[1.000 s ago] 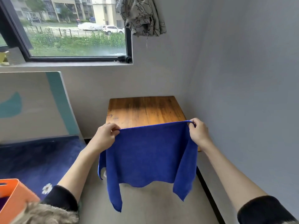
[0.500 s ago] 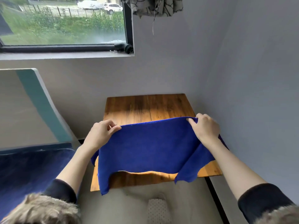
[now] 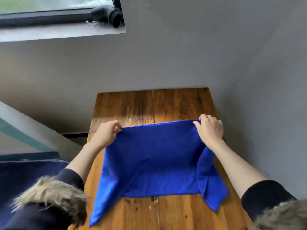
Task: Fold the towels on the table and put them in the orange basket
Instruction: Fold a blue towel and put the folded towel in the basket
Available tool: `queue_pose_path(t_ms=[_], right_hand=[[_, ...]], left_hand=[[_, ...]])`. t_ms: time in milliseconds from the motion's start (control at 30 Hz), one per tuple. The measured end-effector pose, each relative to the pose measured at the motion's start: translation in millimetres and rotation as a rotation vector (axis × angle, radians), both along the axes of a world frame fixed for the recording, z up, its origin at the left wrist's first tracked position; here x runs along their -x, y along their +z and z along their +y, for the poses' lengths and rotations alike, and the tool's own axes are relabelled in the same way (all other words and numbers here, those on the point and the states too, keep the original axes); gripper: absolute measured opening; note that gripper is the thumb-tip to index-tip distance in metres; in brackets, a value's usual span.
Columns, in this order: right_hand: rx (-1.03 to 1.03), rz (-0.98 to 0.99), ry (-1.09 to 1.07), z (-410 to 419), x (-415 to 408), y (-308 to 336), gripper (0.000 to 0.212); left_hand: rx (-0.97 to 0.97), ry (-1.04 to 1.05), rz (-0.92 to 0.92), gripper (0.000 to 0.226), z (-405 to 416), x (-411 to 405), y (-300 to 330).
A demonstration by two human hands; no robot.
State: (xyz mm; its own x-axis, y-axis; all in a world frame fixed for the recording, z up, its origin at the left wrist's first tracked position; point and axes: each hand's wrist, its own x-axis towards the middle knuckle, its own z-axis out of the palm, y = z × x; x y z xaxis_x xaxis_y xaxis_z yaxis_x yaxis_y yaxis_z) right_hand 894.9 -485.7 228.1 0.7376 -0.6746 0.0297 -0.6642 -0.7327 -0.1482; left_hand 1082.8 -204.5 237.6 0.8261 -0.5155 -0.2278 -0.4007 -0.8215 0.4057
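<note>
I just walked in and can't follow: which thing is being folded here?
Find the wooden table against the grey wall. Spread over its near half is a blue towel, its far corners pinched by the left hand and right hand. It is the only bright blue cloth there.

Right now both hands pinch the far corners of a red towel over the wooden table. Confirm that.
Not quite: the towel is blue, not red. The head view shows the left hand and right hand each pinching a far corner of it over the wooden table.
</note>
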Motion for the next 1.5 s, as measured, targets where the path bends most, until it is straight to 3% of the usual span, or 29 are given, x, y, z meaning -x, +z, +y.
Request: queue_pose_path(t_ms=[267,400,567,767,1033,1267,1433,1500], right_hand=[[-0.021,0.059,-0.044,-33,-57,-43,0.031],[-0.136,0.012,-0.015,-24,-67,-59,0.038],[-0.31,0.072,0.047,43,-74,-86,0.048],[-0.477,0.31,0.055,161,-95,-117,0.06],[-0.572,0.539,-0.037,214,-102,-140,0.096],[-0.553,0.586,-0.058,218,-105,-146,0.105],[-0.559,0.606,-0.076,218,-109,-143,0.107],[-0.562,0.608,-0.079,218,-110,-142,0.107]], left_hand=[[0.029,-0.01,-0.029,0.021,-43,-59,-45],[0.08,-0.008,-0.001,0.031,-26,-72,-66],[0.036,0.056,0.095,0.036,28,-80,-105],[0.048,0.147,0.215,0.026,67,-99,-151],[0.069,-0.156,0.206,0.058,26,-118,-173],[0.236,-0.294,0.309,0.009,25,-143,-164],[0.452,-0.124,0.608,0.007,29,-152,-129],[0.484,-0.119,0.648,0.008,28,-156,-117]])
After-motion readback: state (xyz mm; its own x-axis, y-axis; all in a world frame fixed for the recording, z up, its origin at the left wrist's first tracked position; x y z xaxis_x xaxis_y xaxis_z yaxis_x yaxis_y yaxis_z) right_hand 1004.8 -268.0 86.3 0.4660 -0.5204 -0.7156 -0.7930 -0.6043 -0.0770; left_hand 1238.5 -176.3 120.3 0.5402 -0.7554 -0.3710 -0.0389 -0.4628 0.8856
